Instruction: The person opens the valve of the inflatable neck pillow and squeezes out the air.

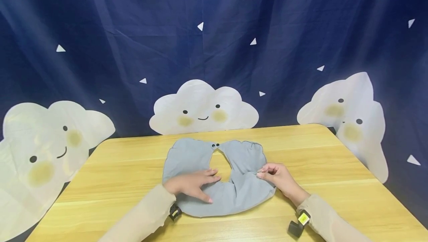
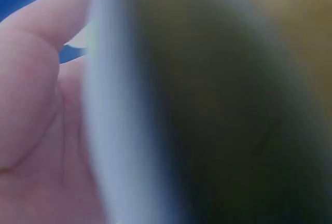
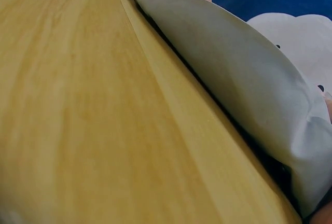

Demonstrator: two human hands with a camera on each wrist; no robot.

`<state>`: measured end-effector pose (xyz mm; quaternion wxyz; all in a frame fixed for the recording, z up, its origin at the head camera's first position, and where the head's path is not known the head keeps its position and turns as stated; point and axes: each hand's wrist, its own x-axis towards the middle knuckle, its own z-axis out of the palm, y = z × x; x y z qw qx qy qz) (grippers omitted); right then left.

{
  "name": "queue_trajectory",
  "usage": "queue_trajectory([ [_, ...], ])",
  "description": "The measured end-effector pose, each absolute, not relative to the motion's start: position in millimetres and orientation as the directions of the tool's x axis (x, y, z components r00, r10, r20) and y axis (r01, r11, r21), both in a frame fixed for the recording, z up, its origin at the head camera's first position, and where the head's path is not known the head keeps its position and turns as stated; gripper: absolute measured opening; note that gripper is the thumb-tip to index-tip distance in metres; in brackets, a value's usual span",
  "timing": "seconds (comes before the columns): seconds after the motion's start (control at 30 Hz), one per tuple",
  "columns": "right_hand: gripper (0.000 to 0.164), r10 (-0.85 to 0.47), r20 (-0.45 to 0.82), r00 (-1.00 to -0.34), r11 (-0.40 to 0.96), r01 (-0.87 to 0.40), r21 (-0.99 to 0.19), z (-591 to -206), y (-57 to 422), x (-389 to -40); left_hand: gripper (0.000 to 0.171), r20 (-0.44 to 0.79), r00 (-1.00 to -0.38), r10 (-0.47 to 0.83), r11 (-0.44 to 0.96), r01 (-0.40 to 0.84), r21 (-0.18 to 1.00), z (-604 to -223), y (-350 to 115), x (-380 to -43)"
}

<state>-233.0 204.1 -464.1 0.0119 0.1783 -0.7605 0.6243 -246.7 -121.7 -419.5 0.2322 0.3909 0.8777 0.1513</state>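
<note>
A grey U-shaped neck pillow (image 1: pixel 187 160) lies on the table, its two ends meeting at the far side beside two small black snaps (image 1: pixel 215 145). My left hand (image 1: pixel 197 184) rests on its left part with the fingers spread, the fingertips reaching the inner opening. At the right part, my right hand (image 1: pixel 277 177) pinches a bit of the cover between thumb and forefinger, and creases run from there. The right wrist view shows the pillow's rounded near side (image 3: pixel 228 63) bulging above the table. Blurred grey cloth (image 2: pixel 119 105) stands beside my left palm (image 2: pixel 31 94) in the left wrist view.
The wooden table (image 1: pixel 117 175) has rounded far corners. Behind it hangs a dark blue curtain (image 1: pixel 167 48) with white triangles and smiling clouds (image 1: pixel 204 108). Small black devices (image 1: pixel 295 229) are strapped to both wrists, over beige sleeves (image 1: pixel 143 212).
</note>
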Motion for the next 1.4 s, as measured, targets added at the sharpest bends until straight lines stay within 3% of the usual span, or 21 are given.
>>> queue_trajectory([
  [0.3, 0.018, -0.254, 0.236, -0.938, 0.161, -0.281, -0.946, -461.3, 203.3, -233.3, 0.079, -0.15, -0.562, 0.814, 0.522, 0.594, 0.612, -389.1, -107.3, -253.1],
  [0.43, 0.019, -0.253, 0.233, -0.939, 0.162, -0.278, -0.947, -462.2, 203.2, -234.3, 0.076, -0.057, -0.57, 0.82, 0.48, 0.629, 0.612, -372.5, -97.6, -250.6],
  [0.67, 0.015, -0.25, 0.239, -0.939, 0.171, -0.285, -0.943, -463.3, 205.5, -235.1, 0.081, 0.023, -0.653, 0.757, 0.516, 0.619, 0.592, -366.0, -72.2, -249.8],
  [0.87, 0.012, -0.261, 0.25, -0.932, 0.16, -0.297, -0.941, -463.4, 206.0, -233.6, 0.089, 0.071, -0.717, 0.693, 0.501, 0.55, 0.668, -383.5, -41.6, -251.1],
  [1.17, 0.004, -0.284, 0.258, -0.923, 0.152, -0.309, -0.939, -464.2, 204.4, -234.2, 0.107, 0.068, -0.813, 0.578, 0.556, 0.454, 0.697, -412.5, -15.9, -253.1],
  [1.4, 0.01, -0.278, 0.258, -0.925, 0.16, -0.309, -0.937, -464.0, 205.2, -232.9, 0.111, -0.06, -0.849, 0.526, 0.551, 0.286, 0.784, -428.6, -11.6, -260.5],
])
